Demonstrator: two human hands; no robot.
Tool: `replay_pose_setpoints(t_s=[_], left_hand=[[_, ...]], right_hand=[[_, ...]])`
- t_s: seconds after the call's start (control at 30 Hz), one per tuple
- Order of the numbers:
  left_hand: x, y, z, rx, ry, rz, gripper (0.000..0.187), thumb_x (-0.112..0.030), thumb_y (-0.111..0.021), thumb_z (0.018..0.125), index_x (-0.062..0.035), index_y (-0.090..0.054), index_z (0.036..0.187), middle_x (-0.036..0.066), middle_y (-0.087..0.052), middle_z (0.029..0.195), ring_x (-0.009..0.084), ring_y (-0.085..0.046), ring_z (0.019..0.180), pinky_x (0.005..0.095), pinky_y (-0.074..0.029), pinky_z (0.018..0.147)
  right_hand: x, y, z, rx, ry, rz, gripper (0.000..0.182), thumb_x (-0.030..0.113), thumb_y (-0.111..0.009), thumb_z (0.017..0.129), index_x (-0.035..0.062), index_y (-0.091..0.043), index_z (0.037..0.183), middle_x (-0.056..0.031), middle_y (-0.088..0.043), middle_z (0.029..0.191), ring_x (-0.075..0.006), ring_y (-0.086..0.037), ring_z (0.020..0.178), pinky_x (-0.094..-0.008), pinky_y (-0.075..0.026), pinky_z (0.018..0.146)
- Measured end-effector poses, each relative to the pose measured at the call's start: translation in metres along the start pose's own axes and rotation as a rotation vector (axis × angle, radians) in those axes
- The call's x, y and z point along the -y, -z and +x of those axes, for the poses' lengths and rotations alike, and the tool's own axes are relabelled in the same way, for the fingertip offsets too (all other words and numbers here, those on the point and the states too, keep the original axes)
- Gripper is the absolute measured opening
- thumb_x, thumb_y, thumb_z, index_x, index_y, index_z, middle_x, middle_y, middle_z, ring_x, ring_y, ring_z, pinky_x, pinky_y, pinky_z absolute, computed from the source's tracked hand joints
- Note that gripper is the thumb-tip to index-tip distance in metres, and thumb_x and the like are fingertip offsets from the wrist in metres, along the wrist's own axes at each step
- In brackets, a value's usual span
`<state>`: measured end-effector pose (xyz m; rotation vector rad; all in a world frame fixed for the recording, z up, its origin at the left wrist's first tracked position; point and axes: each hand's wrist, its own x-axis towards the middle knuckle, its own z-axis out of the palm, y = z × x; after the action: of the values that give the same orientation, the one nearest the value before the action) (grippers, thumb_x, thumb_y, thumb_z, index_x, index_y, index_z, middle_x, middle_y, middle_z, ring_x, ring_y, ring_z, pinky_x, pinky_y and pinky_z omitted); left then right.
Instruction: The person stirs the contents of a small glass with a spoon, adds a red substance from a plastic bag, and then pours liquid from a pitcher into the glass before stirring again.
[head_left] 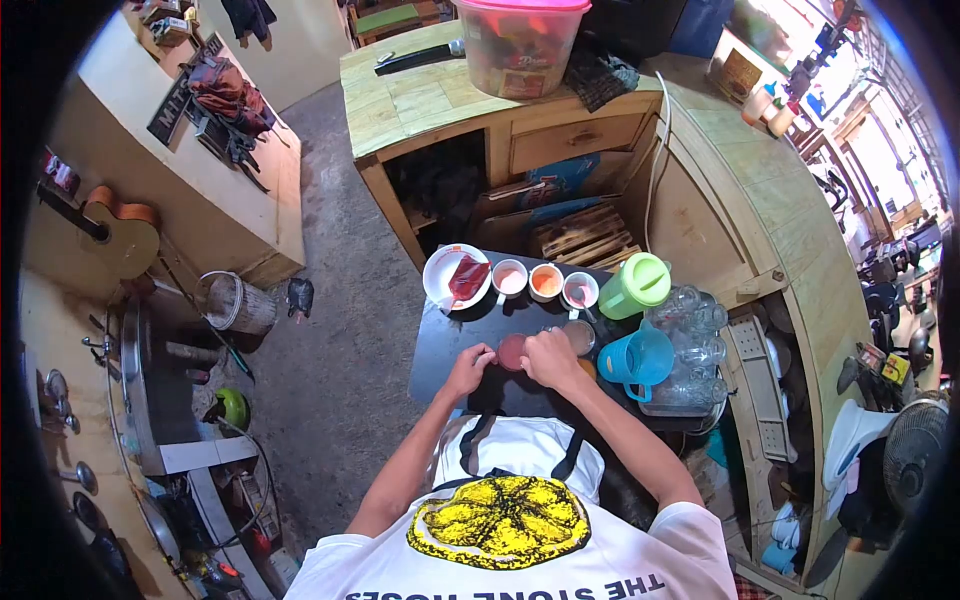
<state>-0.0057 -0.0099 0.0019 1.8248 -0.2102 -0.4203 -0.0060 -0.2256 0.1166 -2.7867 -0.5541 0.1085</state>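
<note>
On the dark table, a glass with red contents point(512, 352) stands between my two hands. My left hand point(470, 368) is at its left side with the fingers drawn together; what they pinch is too small to name. Against the glass's right side my right hand point(552, 358) is curled, touching or holding the rim. Just right of that hand stands another glass point(579, 337). Behind them are a white bowl point(436, 276) with a red packet point(468, 277), a cup with pale pink contents point(509, 278), a cup with orange contents point(545, 281) and a third cup point(580, 291).
A green lidded pitcher point(636, 286) and a blue pitcher point(637, 360) stand to the right, beside a tray of upturned glass mugs point(695, 345). Beyond the table is a wooden counter point(420, 105) carrying a large pink-lidded tub point(522, 50).
</note>
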Motion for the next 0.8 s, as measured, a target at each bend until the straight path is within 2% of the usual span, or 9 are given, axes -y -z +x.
replay_pose_setpoints(t_s=[0.07,0.17,0.27,0.37,0.47,0.57,0.67,0.77,0.8], left_hand=[[-0.006,0.002,-0.003,0.004,0.012,-0.005,0.021,-0.015,-0.055,0.096,0.0029,-0.064,0.089,0.013,-0.069,0.086,0.0217,-0.065,0.085,0.0345,-0.05,0.081],[0.001,0.001,-0.001,-0.002,-0.001,0.008,0.021,-0.015,-0.055,0.096,0.0028,-0.065,0.09,0.013,-0.069,0.086,0.022,-0.065,0.085,0.0346,-0.05,0.082],[-0.007,0.002,-0.003,0.007,0.041,0.005,0.021,-0.015,-0.055,0.096,0.0027,-0.065,0.09,0.013,-0.069,0.086,0.0219,-0.065,0.085,0.0346,-0.05,0.082],[-0.006,0.002,-0.002,0.008,0.033,0.025,0.022,-0.016,-0.055,0.096,0.0026,-0.065,0.09,0.013,-0.069,0.086,0.0217,-0.065,0.085,0.0346,-0.05,0.082],[-0.002,0.002,-0.001,0.016,0.017,-0.009,0.022,-0.017,-0.055,0.097,0.0027,-0.065,0.09,0.013,-0.069,0.086,0.0215,-0.064,0.085,0.0345,-0.05,0.082],[-0.002,0.002,-0.001,0.028,0.046,0.004,0.023,-0.017,-0.055,0.097,0.0027,-0.064,0.09,0.013,-0.069,0.086,0.0212,-0.064,0.085,0.0343,-0.05,0.082],[0.002,0.002,-0.001,0.018,-0.029,0.001,0.022,-0.017,-0.053,0.098,0.0018,-0.064,0.092,0.007,-0.066,0.085,0.0154,-0.059,0.083,0.0314,-0.048,0.077],[-0.002,0.002,-0.001,0.021,0.004,-0.01,0.023,-0.017,-0.055,0.097,0.0026,-0.064,0.09,0.013,-0.069,0.086,0.0207,-0.064,0.085,0.0339,-0.05,0.082],[-0.002,0.004,-0.001,0.021,0.005,-0.005,0.022,-0.017,-0.055,0.097,0.0026,-0.064,0.09,0.013,-0.069,0.086,0.0208,-0.064,0.085,0.0338,-0.05,0.082]], right_hand=[[0.003,-0.003,-0.001,-0.037,-0.015,0.137,0.022,0.023,-0.07,0.081,0.0043,-0.07,0.068,-0.0157,-0.067,0.069,-0.0322,-0.066,0.068,-0.0441,-0.045,0.069],[0.002,-0.002,0.004,-0.204,-0.013,0.117,0.023,0.024,-0.072,0.078,0.004,-0.071,0.068,-0.0185,-0.067,0.069,-0.0345,-0.066,0.068,-0.045,-0.046,0.069],[-0.002,-0.007,0.004,-0.129,-0.071,-0.026,0.022,0.024,-0.071,0.079,0.0049,-0.071,0.069,-0.0185,-0.067,0.07,-0.0354,-0.066,0.069,-0.0451,-0.046,0.069],[0.0,-0.002,-0.001,-0.025,-0.046,-0.017,0.021,0.022,-0.069,0.081,0.0056,-0.071,0.069,-0.0164,-0.068,0.07,-0.0337,-0.066,0.069,-0.0445,-0.045,0.07],[0.0,-0.009,-0.001,-0.084,-0.018,0.138,0.02,0.022,-0.069,0.081,0.0054,-0.071,0.069,-0.0163,-0.069,0.071,-0.0333,-0.066,0.069,-0.0449,-0.045,0.07],[0.001,-0.001,0.005,-0.212,-0.018,0.041,0.019,0.022,-0.071,0.079,0.0051,-0.072,0.07,-0.0185,-0.068,0.072,-0.0356,-0.066,0.07,-0.0454,-0.046,0.07],[-0.003,0.0,0.001,-0.041,-0.078,-0.063,0.019,0.023,-0.07,0.08,0.0053,-0.072,0.071,-0.0169,-0.069,0.072,-0.0347,-0.066,0.07,-0.0453,-0.046,0.07],[-0.006,-0.005,-0.006,-0.006,-0.018,0.134,0.021,0.022,-0.068,0.082,0.0046,-0.071,0.07,-0.0151,-0.068,0.069,-0.0329,-0.066,0.068,-0.0454,-0.044,0.07],[-0.003,-0.003,-0.004,-0.052,-0.017,0.132,0.021,0.022,-0.069,0.081,0.0045,-0.071,0.07,-0.0157,-0.068,0.069,-0.0332,-0.066,0.068,-0.0454,-0.044,0.07]])
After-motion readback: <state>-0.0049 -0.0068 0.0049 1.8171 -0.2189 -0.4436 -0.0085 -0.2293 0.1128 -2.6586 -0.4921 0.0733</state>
